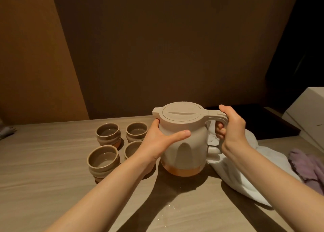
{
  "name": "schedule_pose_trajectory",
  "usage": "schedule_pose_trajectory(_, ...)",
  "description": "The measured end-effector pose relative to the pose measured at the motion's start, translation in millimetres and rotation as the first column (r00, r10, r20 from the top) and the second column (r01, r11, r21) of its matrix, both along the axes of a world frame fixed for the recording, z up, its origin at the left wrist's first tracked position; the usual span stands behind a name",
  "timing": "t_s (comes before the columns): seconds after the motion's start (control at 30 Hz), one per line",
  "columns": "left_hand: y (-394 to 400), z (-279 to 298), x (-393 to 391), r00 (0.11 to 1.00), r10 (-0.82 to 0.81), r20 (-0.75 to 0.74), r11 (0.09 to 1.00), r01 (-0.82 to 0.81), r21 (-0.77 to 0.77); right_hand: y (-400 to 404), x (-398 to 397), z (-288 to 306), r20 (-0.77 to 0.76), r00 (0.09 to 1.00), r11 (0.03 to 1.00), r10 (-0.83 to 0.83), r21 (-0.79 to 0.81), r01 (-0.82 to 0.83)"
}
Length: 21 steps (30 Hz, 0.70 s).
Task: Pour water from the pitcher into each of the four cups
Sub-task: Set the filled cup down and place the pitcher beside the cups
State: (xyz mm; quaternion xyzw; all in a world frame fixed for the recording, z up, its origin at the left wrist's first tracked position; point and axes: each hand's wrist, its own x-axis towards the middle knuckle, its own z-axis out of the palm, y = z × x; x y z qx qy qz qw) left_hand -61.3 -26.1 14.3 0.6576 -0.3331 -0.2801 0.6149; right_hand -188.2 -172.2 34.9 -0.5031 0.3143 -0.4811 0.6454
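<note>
Pitcher (183, 139) upright on desk (43, 161), right of four cups (103, 159). Your right hand (231, 126) fingers wrap handle; left hand (157, 140) lies flat against its side, uncurled. Step looks like lift-off: next, raise, swing spout left, tip slowly.

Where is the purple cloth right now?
In the head view, the purple cloth lies at the far right of the table, right beside the white towel and behind the right hand holding the pitcher handle.
</note>
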Motion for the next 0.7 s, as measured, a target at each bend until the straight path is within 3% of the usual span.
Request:
schedule_pose_trajectory(0.27, -30.3, -20.6, 1.1, 0.977, 0.21, -0.048, 0.978, -0.21, 0.006, -27.6, 32.5, -31.2, -0.025, 1.0, 0.999, 0.004, 0.049, -0.003)
schedule_pose_trajectory(0.7, -40.7, -42.7, 6.2, 0.948, 0.319, -0.012, 0.947, -0.319, 0.036, -50.2, 52.8, -66.9, -0.039, 0.999, 0.995, 0.031, 0.101, -0.027)
